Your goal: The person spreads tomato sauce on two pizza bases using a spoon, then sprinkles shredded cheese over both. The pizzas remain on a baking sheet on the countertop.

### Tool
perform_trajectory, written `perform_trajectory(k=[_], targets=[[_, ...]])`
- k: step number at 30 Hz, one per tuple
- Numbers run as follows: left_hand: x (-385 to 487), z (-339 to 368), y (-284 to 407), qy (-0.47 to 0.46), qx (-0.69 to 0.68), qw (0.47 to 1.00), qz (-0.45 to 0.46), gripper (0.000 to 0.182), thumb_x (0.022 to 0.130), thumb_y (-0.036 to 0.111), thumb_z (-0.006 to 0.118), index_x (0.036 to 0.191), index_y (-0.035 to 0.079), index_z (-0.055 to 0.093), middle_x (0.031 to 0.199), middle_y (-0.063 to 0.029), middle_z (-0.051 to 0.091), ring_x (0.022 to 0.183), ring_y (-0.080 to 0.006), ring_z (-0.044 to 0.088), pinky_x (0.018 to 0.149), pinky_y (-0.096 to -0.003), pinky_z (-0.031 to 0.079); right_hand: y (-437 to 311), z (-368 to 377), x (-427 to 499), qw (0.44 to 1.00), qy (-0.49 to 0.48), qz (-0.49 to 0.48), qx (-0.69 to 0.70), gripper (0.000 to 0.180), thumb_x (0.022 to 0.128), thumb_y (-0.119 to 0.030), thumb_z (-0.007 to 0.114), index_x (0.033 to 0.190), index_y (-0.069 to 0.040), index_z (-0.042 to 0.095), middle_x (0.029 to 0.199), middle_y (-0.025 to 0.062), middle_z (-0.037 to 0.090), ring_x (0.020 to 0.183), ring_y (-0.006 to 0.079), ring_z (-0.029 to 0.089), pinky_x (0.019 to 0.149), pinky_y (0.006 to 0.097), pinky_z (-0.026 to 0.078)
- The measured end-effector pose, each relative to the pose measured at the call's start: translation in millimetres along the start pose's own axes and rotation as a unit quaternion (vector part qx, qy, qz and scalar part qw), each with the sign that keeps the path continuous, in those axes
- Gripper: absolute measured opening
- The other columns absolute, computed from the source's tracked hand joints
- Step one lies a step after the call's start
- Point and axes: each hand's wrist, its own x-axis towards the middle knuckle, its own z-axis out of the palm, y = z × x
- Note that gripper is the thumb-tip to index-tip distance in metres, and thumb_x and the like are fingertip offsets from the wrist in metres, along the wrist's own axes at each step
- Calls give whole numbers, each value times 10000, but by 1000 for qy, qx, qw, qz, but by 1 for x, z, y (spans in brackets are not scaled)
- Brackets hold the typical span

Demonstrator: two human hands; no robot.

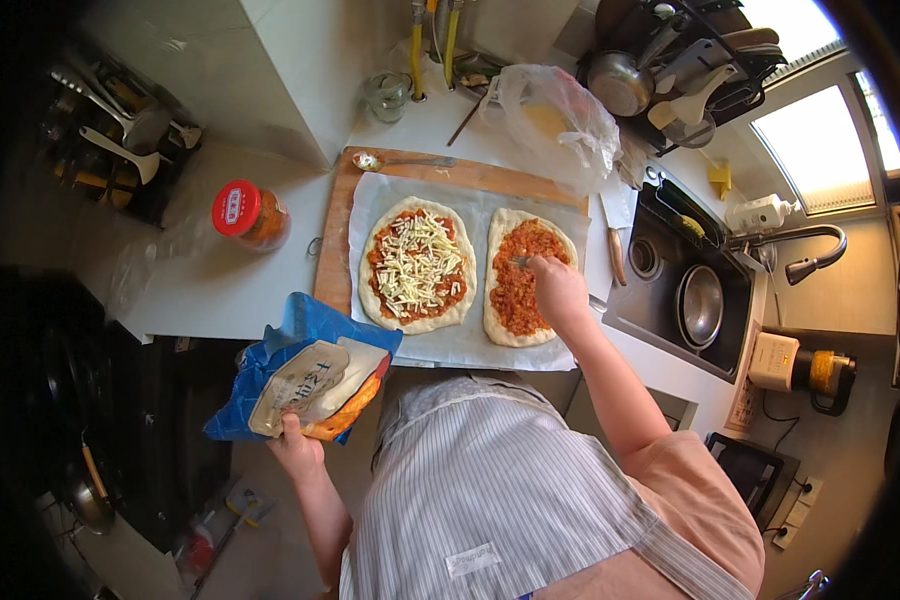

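My left hand [298, 448] grips the lower edge of a blue plastic bag [307, 379] with a printed front, in front of the counter. Two flat pieces of dough lie on parchment paper over a wooden board [334, 259]. Shredded cheese [420, 262] covers the red sauce on the left dough [417, 327]. On the right dough [506, 217] there is only red sauce [516, 300]. My right hand [559, 289] is over that sauce, with the tines of what looks like a fork [521, 262] showing at its fingertips. Its handle is hidden by the hand.
A spoon [405, 160] lies on the board's back edge. Left of the board stands a red-lidded jar [251, 217]. Behind are a glass jar [387, 97] and a clear plastic bag [562, 127]. A knife [616, 240] lies beside the sink [664, 315].
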Motion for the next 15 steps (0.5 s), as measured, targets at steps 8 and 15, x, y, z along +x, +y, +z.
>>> perform_trajectory(k=[8,15], targets=[[-3,-4,2,0,-2,1000,5,643,783,303,721,1257,-13,422,1253,-106,493,1118,-235,498,958,-382,415,0,10,-19,998,57,-24,26,261,755,-12,527,991,-87,610,814,109,605,745,283,624,646,392,495],[0,-9,5,-5,-7,1000,5,654,774,306,730,1259,-7,423,1251,-104,494,1124,-236,495,958,-383,416,4,16,-31,997,66,-10,34,303,745,-12,536,1020,-102,625,813,104,603,727,278,627,633,386,500]])
